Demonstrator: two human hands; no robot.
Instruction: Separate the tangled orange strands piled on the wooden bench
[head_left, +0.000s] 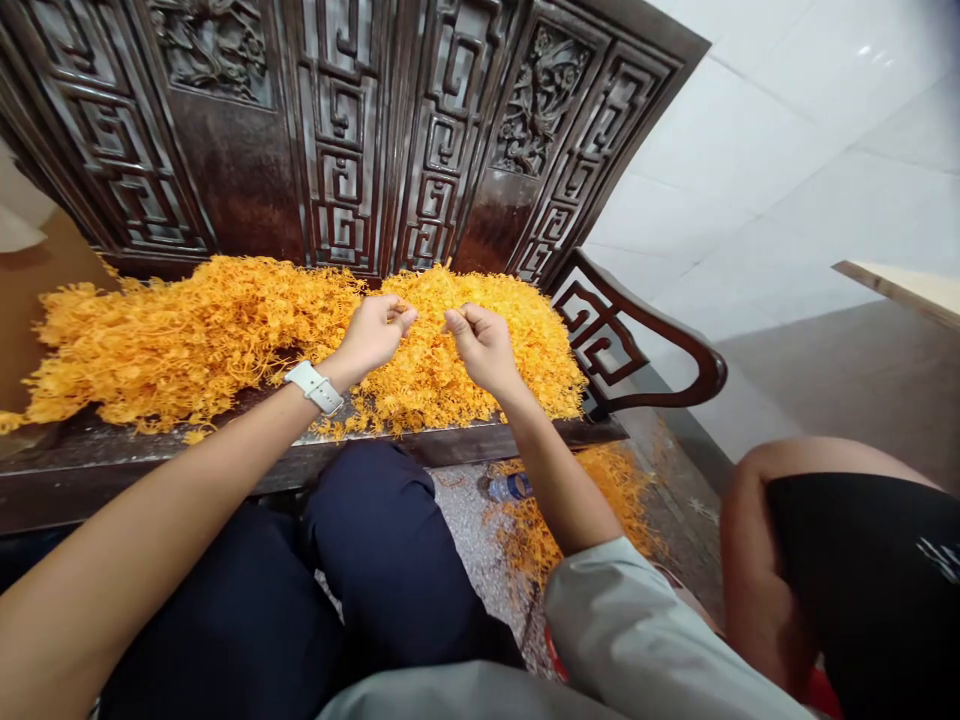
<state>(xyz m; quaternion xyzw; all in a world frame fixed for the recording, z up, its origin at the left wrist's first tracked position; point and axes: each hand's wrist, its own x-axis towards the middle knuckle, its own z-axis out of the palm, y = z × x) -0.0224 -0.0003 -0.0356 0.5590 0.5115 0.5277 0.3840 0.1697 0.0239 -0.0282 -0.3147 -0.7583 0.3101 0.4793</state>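
My left hand (377, 330), with a white watch (315, 388) on its wrist, is closed with thumb and fingertips pinched together. Whatever it pinches is too small to make out. A short gap separates it from my right hand (484, 345), whose thumb and forefinger are pressed together. At its fingertips a thin orange sprig (449, 284) shows, blending into the heap behind. Both hands hover over a wide heap of orange, frilly, plastic-looking sprigs (525, 340), piled on the seat of a dark carved wooden bench. More of the same heap (202, 330) spreads to the left.
The bench back (247, 180) rises behind the heap, and a curved armrest (697, 370) closes its right end. Below, loose orange sprigs (607, 490) and a plastic bottle (510, 487) lie on the floor. Another person's knee (765, 540) is at the right. Cardboard (67, 270) stands far left.
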